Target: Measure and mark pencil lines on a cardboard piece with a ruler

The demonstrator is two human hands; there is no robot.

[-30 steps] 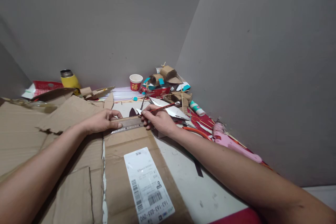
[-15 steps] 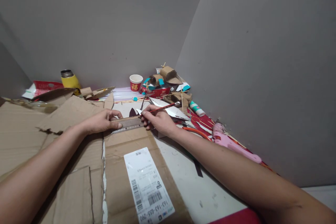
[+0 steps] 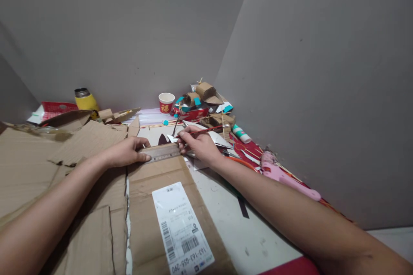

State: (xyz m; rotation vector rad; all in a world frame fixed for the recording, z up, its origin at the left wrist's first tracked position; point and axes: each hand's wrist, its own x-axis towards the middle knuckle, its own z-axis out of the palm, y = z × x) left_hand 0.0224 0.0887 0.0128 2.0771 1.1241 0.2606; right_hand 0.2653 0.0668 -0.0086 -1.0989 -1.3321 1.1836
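My left hand (image 3: 129, 153) pinches a clear ruler (image 3: 163, 157), thumb on top and fingers curled over the far edge. The ruler lies across the far end of a brown cardboard sheet (image 3: 145, 219) bearing a white shipping label (image 3: 182, 227). My right hand (image 3: 199, 146) is closed around a red-and-black pencil (image 3: 210, 129), its rear end pointing right. That hand rests by the ruler's right end, and the pencil's tip cannot be made out clearly. Just beyond the ruler lie a dark pointed scrap (image 3: 162, 139) and white paper pieces (image 3: 214, 137).
More cardboard (image 3: 29, 159) covers the left side. Along the back stand a yellow bottle (image 3: 86, 102), a red-and-white paper cup (image 3: 166, 104) and small cardboard models (image 3: 205, 91). A pink glue gun (image 3: 287, 180) lies by the right wall, near an orange-handled tool (image 3: 241, 163).
My right hand has shifted slightly right along the ruler with the pencil, uncovering more of the ruler's right end. My left hand keeps its hold, nearly still.
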